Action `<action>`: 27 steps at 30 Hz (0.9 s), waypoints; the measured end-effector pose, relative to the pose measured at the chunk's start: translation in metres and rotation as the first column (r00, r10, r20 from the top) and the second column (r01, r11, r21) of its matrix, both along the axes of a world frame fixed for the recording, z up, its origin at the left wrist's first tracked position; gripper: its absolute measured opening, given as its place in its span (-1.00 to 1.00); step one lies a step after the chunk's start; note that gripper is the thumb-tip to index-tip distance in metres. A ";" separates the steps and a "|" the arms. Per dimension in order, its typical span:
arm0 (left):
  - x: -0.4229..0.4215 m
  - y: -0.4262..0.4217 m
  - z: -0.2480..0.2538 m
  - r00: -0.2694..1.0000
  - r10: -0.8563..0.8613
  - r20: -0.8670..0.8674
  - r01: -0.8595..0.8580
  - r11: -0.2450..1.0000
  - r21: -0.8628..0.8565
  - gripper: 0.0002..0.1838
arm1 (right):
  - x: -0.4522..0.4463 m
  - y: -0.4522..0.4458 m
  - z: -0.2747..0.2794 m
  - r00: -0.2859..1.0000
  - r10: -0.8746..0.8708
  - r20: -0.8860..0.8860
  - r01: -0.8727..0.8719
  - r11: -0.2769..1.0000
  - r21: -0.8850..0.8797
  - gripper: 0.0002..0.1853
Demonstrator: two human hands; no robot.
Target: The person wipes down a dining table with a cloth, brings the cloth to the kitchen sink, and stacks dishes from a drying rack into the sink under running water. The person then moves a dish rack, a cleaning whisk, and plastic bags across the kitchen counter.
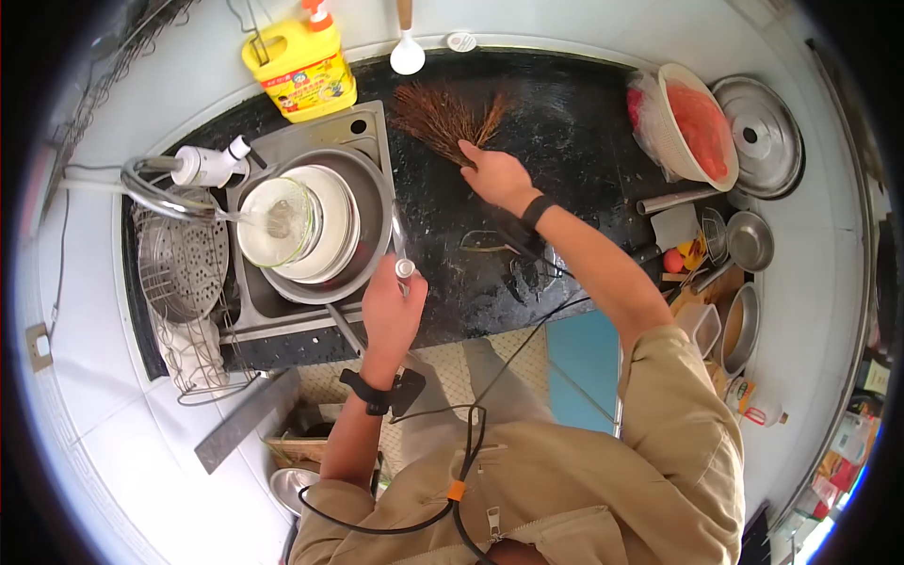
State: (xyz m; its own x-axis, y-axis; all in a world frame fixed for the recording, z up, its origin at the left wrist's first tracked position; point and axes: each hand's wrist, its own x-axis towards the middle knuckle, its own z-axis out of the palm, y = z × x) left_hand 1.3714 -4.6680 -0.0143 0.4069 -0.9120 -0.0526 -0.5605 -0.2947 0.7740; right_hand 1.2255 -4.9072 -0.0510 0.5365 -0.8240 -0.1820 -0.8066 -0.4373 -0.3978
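Observation:
My right hand (pixel 501 179) is closed around the bound end of a brown twig whisk broom (pixel 443 115), its bristles fanned out on the black countertop (pixel 565 122). By the sink's right edge, my left hand (pixel 394 306) is closed around a slim object with a white round end (pixel 405 268); the rest of it is hidden by the fingers. Left of that hand, a metal basin (pixel 379 202) sits in the steel sink (pixel 375 127). Stacked white bowls and plates (pixel 344 212) fill it, and water appears to run from the faucet (pixel 151 193) into the top bowl (pixel 256 235).
A yellow detergent jug (pixel 306 80) and a white spoon (pixel 407 56) are at the back. At right are a white colander (pixel 673 113) with red contents, a metal lid (pixel 765 137) and several pans. A perforated steamer tray (pixel 188 268) stands left. Black cables (pixel 471 428) hang before my chest.

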 end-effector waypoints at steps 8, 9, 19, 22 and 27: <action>0.001 -0.011 0.000 0.998 0.058 -0.016 -0.057 0.998 0.036 -0.76 | -0.254 -0.148 -0.036 0.936 -0.351 -0.042 0.325 0.902 -0.285 -0.61; 0.001 -0.009 -0.003 0.998 0.054 -0.016 -0.053 0.997 0.056 -0.77 | -0.253 -0.179 -0.062 0.939 -0.342 -0.044 0.317 0.906 -0.279 -0.61; -0.032 -0.032 0.008 1.000 -0.016 -0.015 0.017 0.999 0.039 -0.81 | -0.011 0.005 0.004 0.998 -0.030 0.050 0.033 0.998 -0.062 -0.67; -0.042 -0.041 0.009 0.998 -0.053 0.015 0.053 0.999 0.010 -0.77 | -0.040 0.062 -0.010 0.988 -0.073 0.137 0.091 0.987 -0.131 -0.50; -0.058 -0.040 0.006 0.991 -0.126 0.039 0.121 0.986 0.113 -0.72 | -0.127 0.122 0.021 0.964 -0.258 0.071 0.263 0.961 -0.081 -0.48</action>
